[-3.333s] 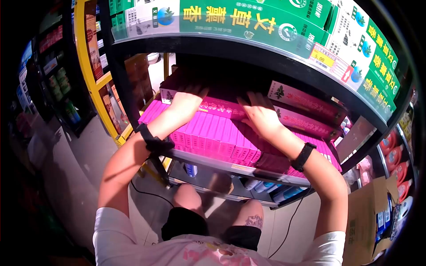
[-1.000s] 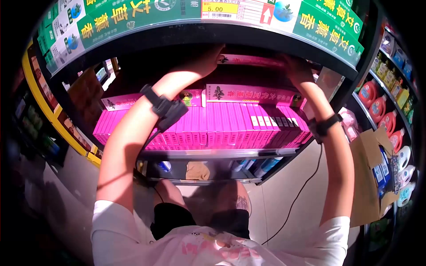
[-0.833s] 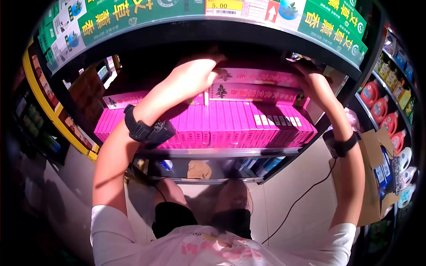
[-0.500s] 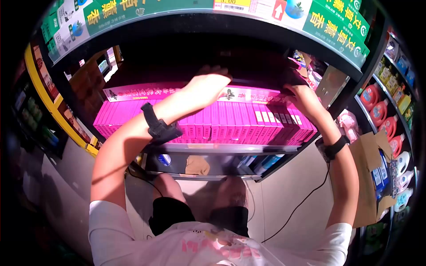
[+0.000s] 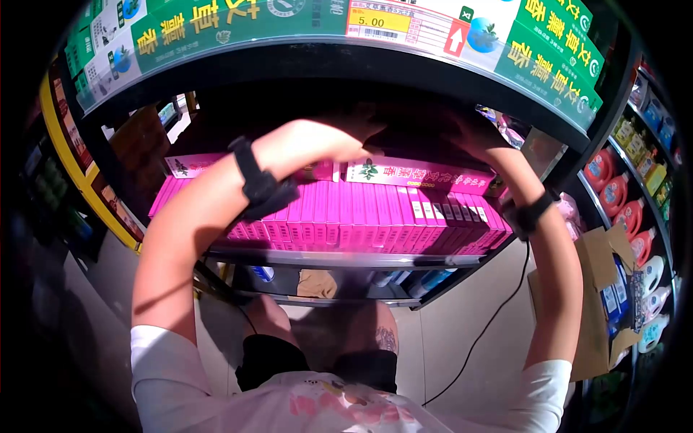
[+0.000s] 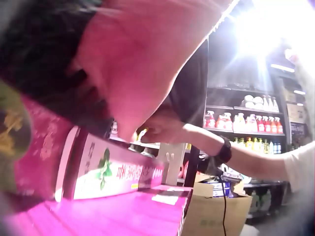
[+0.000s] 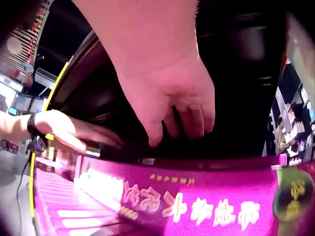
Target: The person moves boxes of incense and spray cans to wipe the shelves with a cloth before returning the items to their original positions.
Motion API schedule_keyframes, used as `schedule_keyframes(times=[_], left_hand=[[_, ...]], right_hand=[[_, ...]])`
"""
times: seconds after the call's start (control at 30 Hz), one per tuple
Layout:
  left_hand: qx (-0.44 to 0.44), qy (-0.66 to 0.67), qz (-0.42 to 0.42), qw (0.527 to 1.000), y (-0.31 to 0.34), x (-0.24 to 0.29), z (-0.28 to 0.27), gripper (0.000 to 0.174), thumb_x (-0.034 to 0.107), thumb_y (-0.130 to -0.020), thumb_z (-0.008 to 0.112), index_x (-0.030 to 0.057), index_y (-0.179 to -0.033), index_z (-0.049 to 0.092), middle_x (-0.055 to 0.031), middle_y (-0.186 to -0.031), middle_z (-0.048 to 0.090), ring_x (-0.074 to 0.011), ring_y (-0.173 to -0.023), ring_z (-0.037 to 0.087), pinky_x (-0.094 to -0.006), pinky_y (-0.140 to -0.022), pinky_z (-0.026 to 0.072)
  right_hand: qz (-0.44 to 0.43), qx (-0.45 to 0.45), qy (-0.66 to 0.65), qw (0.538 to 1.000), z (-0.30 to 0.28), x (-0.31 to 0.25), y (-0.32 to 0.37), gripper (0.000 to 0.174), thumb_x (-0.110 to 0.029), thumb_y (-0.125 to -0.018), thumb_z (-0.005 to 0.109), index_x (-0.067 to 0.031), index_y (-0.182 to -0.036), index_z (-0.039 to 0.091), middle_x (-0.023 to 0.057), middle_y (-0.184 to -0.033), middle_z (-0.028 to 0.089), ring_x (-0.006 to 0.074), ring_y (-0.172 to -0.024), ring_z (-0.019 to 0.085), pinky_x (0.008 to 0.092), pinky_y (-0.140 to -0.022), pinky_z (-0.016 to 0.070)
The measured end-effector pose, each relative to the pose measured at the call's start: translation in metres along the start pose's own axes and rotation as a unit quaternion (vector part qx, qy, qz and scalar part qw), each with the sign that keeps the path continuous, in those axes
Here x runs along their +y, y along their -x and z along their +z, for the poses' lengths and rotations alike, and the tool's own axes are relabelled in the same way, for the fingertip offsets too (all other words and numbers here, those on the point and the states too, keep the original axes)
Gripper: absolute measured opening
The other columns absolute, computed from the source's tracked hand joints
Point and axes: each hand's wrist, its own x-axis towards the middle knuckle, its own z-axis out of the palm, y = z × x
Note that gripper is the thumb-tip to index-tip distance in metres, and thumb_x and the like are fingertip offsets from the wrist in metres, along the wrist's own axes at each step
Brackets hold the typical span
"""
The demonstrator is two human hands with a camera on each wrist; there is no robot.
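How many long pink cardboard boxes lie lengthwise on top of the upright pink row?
2. One long pink cardboard box lies at the left end of the row, partly behind the left arm; the other lies toward its right end. More may be hidden in the dark behind.

Cardboard carton [image 5: 593,303] — detergent bottles [image 5: 612,191] beside

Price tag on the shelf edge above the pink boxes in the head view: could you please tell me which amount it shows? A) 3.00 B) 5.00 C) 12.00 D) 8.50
B: the yellow price tag, on the shelf front above the pink boxes, plainly reads 5.00.
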Motion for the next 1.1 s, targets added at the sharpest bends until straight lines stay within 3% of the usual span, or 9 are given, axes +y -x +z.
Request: schedule_keyframes(times=[0.03, 0.1, 0.17, 0.2, 0.77, 0.93, 1.07, 1.1], left_hand=[[0.002, -0.018, 0.0, 1.0, -0.014, -0.007, 0.001, 0.058, 0.045, -0.086, 0.047, 0.0086, -0.131, 0.04, -0.0168, -0.14, 0.027, -0.0322, -0.127, 0.029, -0.043, -0.104, 0.0251], [0.015, -0.023, 0.007, 1.0, -0.048, -0.023, 0.004, 0.056, 0.042, -0.085, 0.05, 0.0076, -0.128, 0.043, -0.0182, -0.133, 0.036, -0.0344, -0.122, 0.036, -0.0426, -0.101, 0.0291], [0.068, 0.032, 0.068, 0.995, -0.075, -0.039, 0.004, 0.05, 0.037, -0.082, 0.057, 0.0053, -0.12, 0.049, -0.0196, -0.12, 0.05, -0.0368, -0.113, 0.045, -0.0429, -0.096, 0.0346], [0.051, 0.057, 0.052, 0.996, -0.084, -0.042, -0.003, 0.051, 0.032, -0.077, 0.064, 0.0038, -0.117, 0.051, -0.0199, -0.116, 0.052, -0.0343, -0.111, 0.047, -0.0413, -0.093, 0.038], [0.164, 0.22, -0.008, 0.962, -0.056, -0.069, 0.012, 0.053, 0.029, -0.072, 0.068, 0.0025, -0.115, 0.051, -0.0197, -0.113, 0.053, -0.033, -0.107, 0.05, -0.0398, -0.09, 0.0405], [0.218, 0.323, 0.032, 0.92, -0.045, -0.066, 0.007, 0.054, 0.028, -0.071, 0.069, 0.0021, -0.114, 0.051, -0.0197, -0.112, 0.054, -0.0326, -0.105, 0.051, -0.0394, -0.089, 0.0412], [0.235, 0.407, 0.052, 0.881, -0.025, -0.059, 0.005, 0.054, 0.028, -0.069, 0.07, 0.0018, -0.114, 0.052, -0.0197, -0.111, 0.054, -0.0323, -0.104, 0.051, -0.039, -0.088, 0.0418], [0.203, 0.317, 0.028, 0.926, -0.025, -0.062, 0.008, 0.055, 0.027, -0.068, 0.07, 0.0009, -0.113, 0.052, -0.0199, -0.108, 0.055, -0.032, -0.101, 0.053, -0.0378, -0.086, 0.0427]], right_hand=[[0.002, 0.001, -0.001, 1.0, 0.009, 0.02, -0.018, 0.049, -0.033, -0.075, 0.066, -0.0048, -0.113, 0.053, 0.0198, -0.111, 0.054, 0.0349, -0.101, 0.053, 0.0391, -0.086, 0.0438], [-0.09, -0.038, 0.01, 0.995, 0.032, 0.062, -0.045, 0.048, -0.029, -0.075, 0.066, -0.0059, -0.114, 0.052, 0.0182, -0.115, 0.053, 0.0337, -0.103, 0.053, 0.0388, -0.087, 0.0433], [-0.062, -0.046, -0.013, 0.997, 0.036, 0.073, -0.056, 0.048, -0.029, -0.075, 0.066, -0.006, -0.114, 0.052, 0.0181, -0.114, 0.053, 0.0336, -0.103, 0.053, 0.0388, -0.087, 0.0433], [-0.046, -0.044, -0.019, 0.998, 0.04, 0.075, -0.058, 0.048, -0.029, -0.075, 0.066, -0.006, -0.114, 0.052, 0.018, -0.114, 0.053, 0.0336, -0.103, 0.053, 0.0389, -0.087, 0.0433], [0.009, -0.012, 0.013, 1.0, 0.05, 0.067, -0.049, 0.047, -0.028, -0.073, 0.066, -0.0071, -0.113, 0.052, 0.0173, -0.114, 0.054, 0.0333, -0.103, 0.053, 0.039, -0.087, 0.043], [0.016, -0.004, -0.102, 0.995, 0.03, 0.074, -0.035, 0.047, -0.027, -0.073, 0.066, -0.0073, -0.113, 0.052, 0.0171, -0.114, 0.054, 0.0332, -0.103, 0.053, 0.039, -0.087, 0.0429], [0.007, 0.019, -0.336, 0.942, 0.022, 0.086, -0.026, 0.047, -0.027, -0.073, 0.066, -0.0076, -0.113, 0.052, 0.0169, -0.113, 0.054, 0.0331, -0.103, 0.053, 0.039, -0.087, 0.0429], [0.005, 0.021, -0.319, 0.948, 0.021, 0.085, -0.024, 0.047, -0.027, -0.073, 0.067, -0.0076, -0.113, 0.052, 0.0169, -0.113, 0.054, 0.0331, -0.103, 0.053, 0.0391, -0.087, 0.0429]])
